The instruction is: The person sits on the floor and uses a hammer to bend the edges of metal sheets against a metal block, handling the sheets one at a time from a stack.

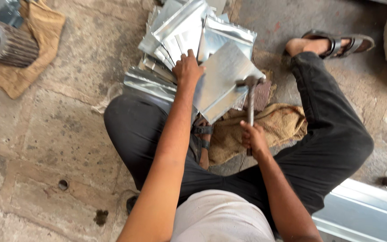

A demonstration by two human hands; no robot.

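You sit cross-legged on a stone floor point(63, 130), and the work sits tight in the gap between your knees. Your left hand point(187, 68) lies flat on the upper left edge of the sheet-metal piece point(222, 80), fingers curled over that edge and pressing it down; the sheet lies to the right of and below that hand, tilted so one corner points toward your lap. Your right hand point(253, 138) is wrapped closed around the lower end of the hammer point(250, 99) handle, and the hammer head rests on or just above the sheet's right edge, well apart from your left fingers. The sheet lies over a dark block point(262, 95) that stands on a burlap sack point(269, 127).

Room is narrow. Just behind the sheet, touching or overlapping it, is a stack of folded metal sheets point(175, 36) that closes the far side. Your right leg bends round the right side, its sandalled foot point(332, 45) beyond the sack. Your left knee closes the near left. The freest floor is far left, where a ribbed metal cylinder point(5, 44) lies on a piece of cloth point(32, 58), well apart from the work. A long metal channel point(363, 215) runs along the lower right by your thigh.
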